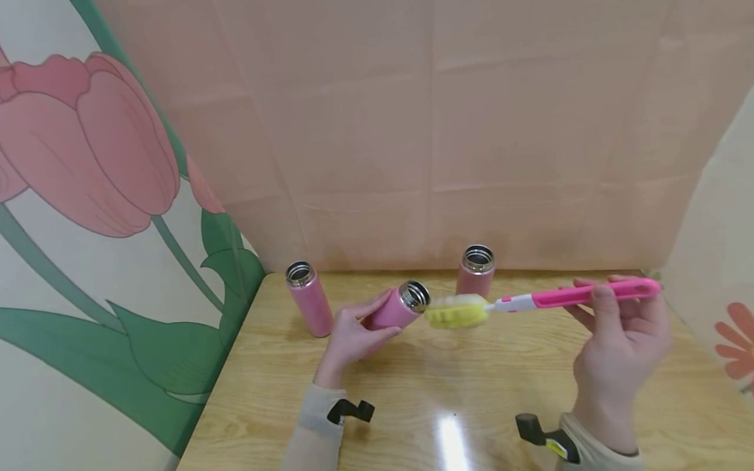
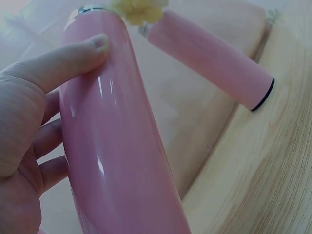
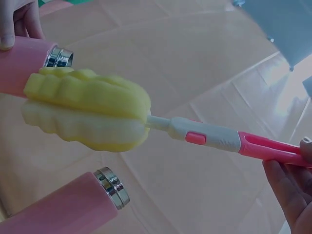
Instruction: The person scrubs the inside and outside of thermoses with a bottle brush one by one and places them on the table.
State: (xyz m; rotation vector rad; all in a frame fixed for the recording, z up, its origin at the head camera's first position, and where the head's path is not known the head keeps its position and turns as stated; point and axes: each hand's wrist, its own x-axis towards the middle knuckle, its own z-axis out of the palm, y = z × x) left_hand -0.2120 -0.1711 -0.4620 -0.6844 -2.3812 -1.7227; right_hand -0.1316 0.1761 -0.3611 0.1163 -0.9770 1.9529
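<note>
My left hand (image 1: 351,336) grips a pink bottle (image 1: 393,311) around its body, thumb along the near side. The bottle is lidless and leans to the right, its silver threaded mouth (image 1: 415,296) facing the brush. My right hand (image 1: 624,343) holds a bottle brush by its pink handle (image 1: 565,297), almost level. The brush's yellow and white sponge head (image 3: 87,109) is just outside the mouth, with the tip close to the rim; whether they touch I cannot tell. In the left wrist view, the held bottle (image 2: 109,122) fills the middle, and the sponge (image 2: 139,10) shows at the top.
A second lidless pink bottle (image 1: 312,304) stands on the wooden table (image 1: 265,386) at the left. Another open one (image 1: 474,278) stands at the back, right of the held bottle. Behind the table hangs a pinkish cloth (image 1: 365,131); a tulip-printed panel (image 1: 118,261) borders the left side.
</note>
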